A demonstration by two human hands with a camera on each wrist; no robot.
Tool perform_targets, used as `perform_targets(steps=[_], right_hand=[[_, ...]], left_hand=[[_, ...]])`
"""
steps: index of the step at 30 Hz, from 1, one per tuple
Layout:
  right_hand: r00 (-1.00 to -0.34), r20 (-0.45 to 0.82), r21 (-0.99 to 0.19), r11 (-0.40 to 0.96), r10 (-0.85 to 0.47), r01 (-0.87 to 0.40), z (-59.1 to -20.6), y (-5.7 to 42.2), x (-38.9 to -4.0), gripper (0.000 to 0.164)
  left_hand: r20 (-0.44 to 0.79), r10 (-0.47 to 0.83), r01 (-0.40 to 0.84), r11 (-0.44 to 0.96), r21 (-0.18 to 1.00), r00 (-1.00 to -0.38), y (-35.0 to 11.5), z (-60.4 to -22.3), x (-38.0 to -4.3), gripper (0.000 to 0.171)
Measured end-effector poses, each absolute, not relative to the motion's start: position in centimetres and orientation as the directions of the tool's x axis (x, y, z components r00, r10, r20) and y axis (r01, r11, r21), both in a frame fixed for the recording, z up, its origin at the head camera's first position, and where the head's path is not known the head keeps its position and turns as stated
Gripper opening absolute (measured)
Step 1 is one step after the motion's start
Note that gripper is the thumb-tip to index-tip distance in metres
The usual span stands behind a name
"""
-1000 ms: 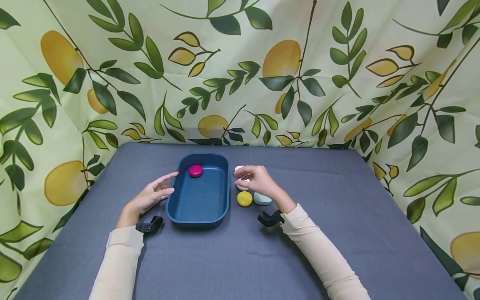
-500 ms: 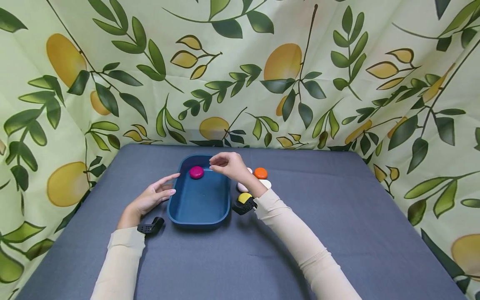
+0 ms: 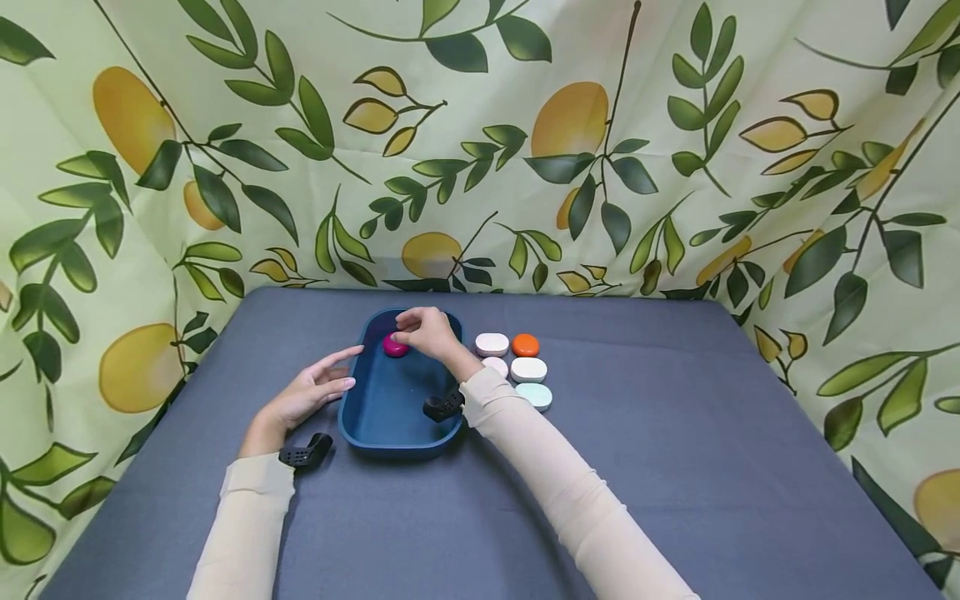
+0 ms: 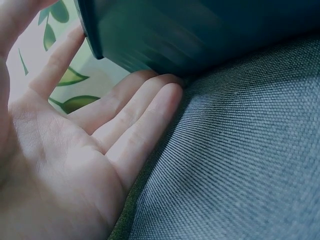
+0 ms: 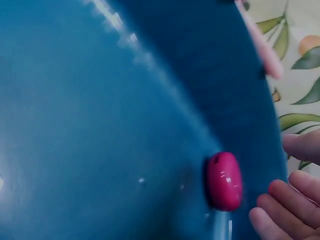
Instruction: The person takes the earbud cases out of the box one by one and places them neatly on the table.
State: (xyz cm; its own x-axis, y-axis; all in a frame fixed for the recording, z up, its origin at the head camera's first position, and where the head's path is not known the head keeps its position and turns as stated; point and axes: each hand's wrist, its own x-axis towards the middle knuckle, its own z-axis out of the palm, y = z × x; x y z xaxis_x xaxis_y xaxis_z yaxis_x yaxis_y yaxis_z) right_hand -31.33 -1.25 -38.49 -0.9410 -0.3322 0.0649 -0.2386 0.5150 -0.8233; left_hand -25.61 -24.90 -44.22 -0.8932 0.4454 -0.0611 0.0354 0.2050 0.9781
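Observation:
A glossy, rounded magenta piece (image 5: 224,181) with a small dark notch lies in the far left of a blue tub (image 3: 397,451). My right hand (image 3: 431,333) is over the tub's far end, fingers loosely bent; its fingertips overlap the magenta piece in the head view. In the right wrist view, those fingers (image 5: 282,202) appear beside the piece, with nothing visible between thumb and fingers. My left hand (image 3: 303,396) stays at the tub's left side, the index fingertip on the rim and the other fingertips low against the outer wall, near the cloth.
Right of the tub sit several rounded pieces: an orange one (image 3: 525,346), white ones (image 3: 492,344), (image 3: 528,369), a pale pinkish one (image 3: 496,366) and a pale blue one (image 3: 533,396). The right sleeve (image 3: 555,467) crosses in front of them. A leaf-patterned curtain (image 3: 480,167) hangs behind the grey-blue table (image 3: 712,467).
My right hand has moved left from the loose pieces to over the tub's magenta piece. The orange piece has come into view and the sleeve now covers the yellow one. The left hand stays put.

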Motion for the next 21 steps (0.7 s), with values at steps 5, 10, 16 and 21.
perform_targets(steps=[5, 10, 16, 21], right_hand=[[-0.942, -0.009, -0.754, 0.621, -0.335, -0.214, -39.5, -1.8, -31.9, 0.046], [-0.929, -0.037, -0.700, 0.673, -0.367, -0.238, -40.3, -1.5, -32.7, 0.053], [-0.890, -0.083, -0.703, 0.659, -0.448, -0.266, -40.8, -1.3, -33.2, 0.058], [-0.874, -0.078, -0.712, 0.641, -0.479, -0.288, -41.1, -1.5, -33.3, 0.052]], left_hand=[[-0.065, 0.444, 0.030, 0.204, 0.979, -0.894, -24.7, -44.3, -25.6, 0.062], [-0.065, 0.448, 0.025, 0.192, 0.981, -0.892, -24.6, -44.4, -25.7, 0.061], [-0.079, 0.433, 0.018, 0.215, 0.976, -0.898, -24.8, -44.2, -25.6, 0.062], [-0.091, 0.424, 0.012, 0.233, 0.972, -0.901, -24.9, -44.1, -25.6, 0.062]])
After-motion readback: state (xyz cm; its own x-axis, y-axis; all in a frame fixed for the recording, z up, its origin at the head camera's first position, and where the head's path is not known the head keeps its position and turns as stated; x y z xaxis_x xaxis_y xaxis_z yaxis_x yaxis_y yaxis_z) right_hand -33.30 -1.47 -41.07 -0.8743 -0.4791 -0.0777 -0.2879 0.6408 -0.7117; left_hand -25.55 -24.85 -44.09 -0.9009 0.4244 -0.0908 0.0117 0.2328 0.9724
